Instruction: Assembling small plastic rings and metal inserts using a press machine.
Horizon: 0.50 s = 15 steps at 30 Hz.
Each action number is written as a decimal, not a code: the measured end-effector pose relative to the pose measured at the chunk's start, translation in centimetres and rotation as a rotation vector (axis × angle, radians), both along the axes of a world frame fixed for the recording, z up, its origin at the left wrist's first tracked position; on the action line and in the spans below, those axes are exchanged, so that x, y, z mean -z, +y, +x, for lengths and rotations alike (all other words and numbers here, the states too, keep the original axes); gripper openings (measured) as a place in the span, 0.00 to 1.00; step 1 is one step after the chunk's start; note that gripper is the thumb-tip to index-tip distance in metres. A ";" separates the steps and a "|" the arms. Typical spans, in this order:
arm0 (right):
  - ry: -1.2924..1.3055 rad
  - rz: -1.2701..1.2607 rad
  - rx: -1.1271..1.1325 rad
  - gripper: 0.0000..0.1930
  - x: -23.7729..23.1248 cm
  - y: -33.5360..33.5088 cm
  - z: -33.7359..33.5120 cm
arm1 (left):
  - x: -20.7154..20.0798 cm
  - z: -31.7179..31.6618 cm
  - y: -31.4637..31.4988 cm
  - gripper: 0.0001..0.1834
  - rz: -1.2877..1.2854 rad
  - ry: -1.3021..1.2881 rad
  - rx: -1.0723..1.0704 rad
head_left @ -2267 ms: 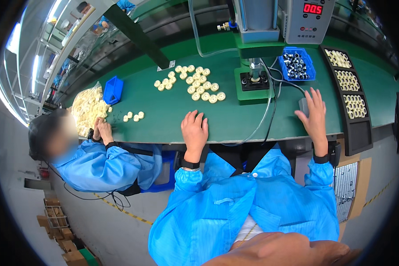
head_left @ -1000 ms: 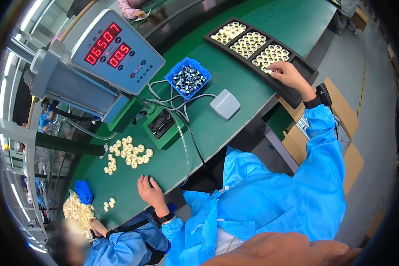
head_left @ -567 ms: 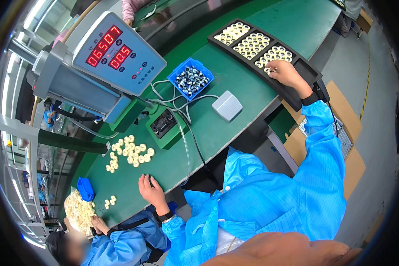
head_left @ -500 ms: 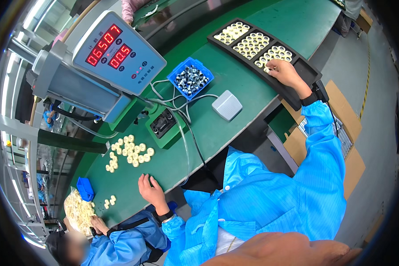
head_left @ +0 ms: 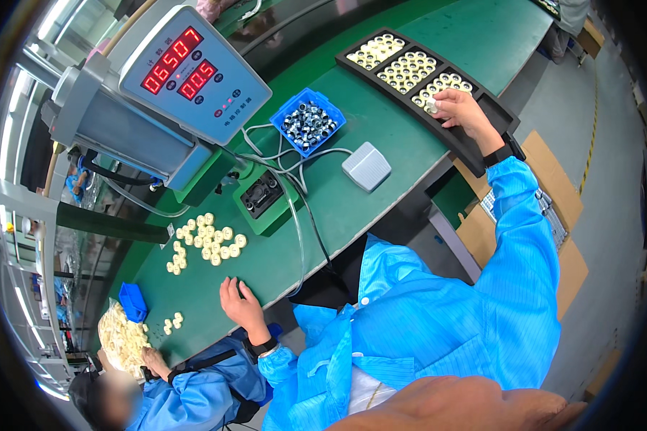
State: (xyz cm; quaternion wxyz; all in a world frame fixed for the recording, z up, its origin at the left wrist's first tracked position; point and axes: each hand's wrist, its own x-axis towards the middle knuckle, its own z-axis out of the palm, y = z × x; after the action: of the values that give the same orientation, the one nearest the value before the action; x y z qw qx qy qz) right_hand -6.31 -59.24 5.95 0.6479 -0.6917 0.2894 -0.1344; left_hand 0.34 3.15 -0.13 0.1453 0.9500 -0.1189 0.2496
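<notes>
My right hand (head_left: 461, 113) is over the black divided tray (head_left: 497, 115) on the right, its thumb and fingers pinched round a small pale round part (head_left: 432, 106). It is at the edge of the third compartment, where cream parts with dark metal centres (head_left: 447, 80) sit in rows. The fingers cover some of that part. My left hand (head_left: 243, 304) is by the table's near edge with its fingers apart, holding nothing. Just beyond it lies a loose group of cream round parts (head_left: 216, 243) on the green table.
A press (head_left: 133, 144) with a red-digit counter (head_left: 194, 75) and green base (head_left: 266, 205) stands at centre left. Right of it are a blue bin of metal sleeves (head_left: 308, 126), a grey pedal (head_left: 366, 167) and cables. A co-worker's hand (head_left: 154, 361) is beside a bag of cream parts (head_left: 122, 337).
My right hand has shifted slightly, and the pale part now shows more plainly between its fingertips. My left hand stays open by the table edge. The whole view has shifted a little.
</notes>
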 end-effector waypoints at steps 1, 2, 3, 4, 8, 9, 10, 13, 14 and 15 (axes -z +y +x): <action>0.000 -0.001 0.000 0.13 0.0 0.0 0.0 | 0.0 0.0 0.0 0.12 -0.001 0.000 0.000; 0.004 -0.032 -0.041 0.12 -0.2 0.0 0.1 | 0.0 0.0 0.0 0.12 -0.004 0.002 0.001; 0.007 -0.062 -0.080 0.11 -0.2 0.1 0.2 | 0.0 0.0 0.1 0.12 -0.005 0.004 0.002; 0.008 -0.061 -0.080 0.11 -0.2 -0.2 0.2 | 0.0 0.0 0.1 0.12 -0.004 0.004 0.002; -0.133 -0.229 -0.111 0.09 -0.3 -1.6 -0.7 | 0.0 0.1 0.0 0.11 0.012 -0.022 0.008; -0.109 -0.279 -0.144 0.09 -0.8 -1.7 -1.1 | 0.0 0.0 -0.1 0.11 0.023 -0.051 0.020; 0.004 -0.307 -0.140 0.08 -1.5 -1.3 -1.4 | 0.0 0.0 -0.1 0.11 0.021 -0.051 0.018; 0.137 -0.399 -0.227 0.07 -1.4 -1.0 -1.6 | 0.0 0.1 0.0 0.11 -0.008 0.015 0.000; 0.159 -0.394 -0.217 0.08 -1.5 -0.8 -1.6 | 0.0 0.0 0.0 0.11 -0.001 0.008 0.000; 0.161 -0.395 -0.210 0.08 -1.0 -1.0 -1.8 | 0.0 0.1 0.0 0.11 0.005 -0.001 0.004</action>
State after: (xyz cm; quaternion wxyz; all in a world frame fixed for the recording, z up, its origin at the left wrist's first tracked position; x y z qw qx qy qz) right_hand -8.10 -60.23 6.99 0.4852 -0.8398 0.2348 -0.0649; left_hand 0.41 3.15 -0.13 0.1435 0.9500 -0.1212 0.2495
